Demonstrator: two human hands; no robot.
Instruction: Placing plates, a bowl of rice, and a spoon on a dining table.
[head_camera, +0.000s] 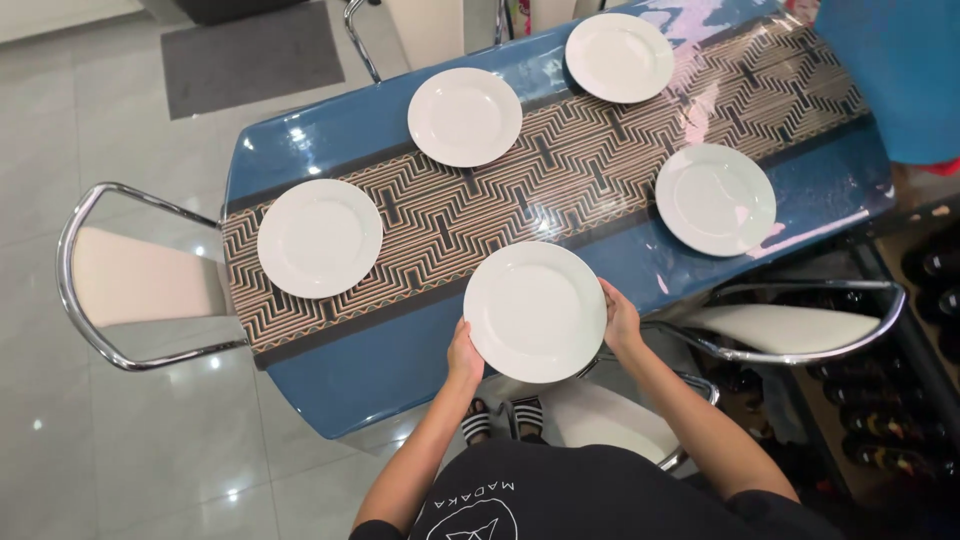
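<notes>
Gripped at both sides, a white plate (535, 311) is held at the near edge of the blue glossy tabletop (330, 130), partly over the patterned runner (590, 160). The left hand (465, 355) is curled around the plate's near-left rim, its grip pinching the edge; the right hand (620, 322) is closed on the right rim likewise. Whether the plate is resting on the surface or held just above it cannot be told. Four more white plates are laid out: one at the left (320, 238), two at the far side (464, 116) (619, 57), one at the right (715, 199). Chrome-framed chairs (110, 280) are seen around.
</notes>
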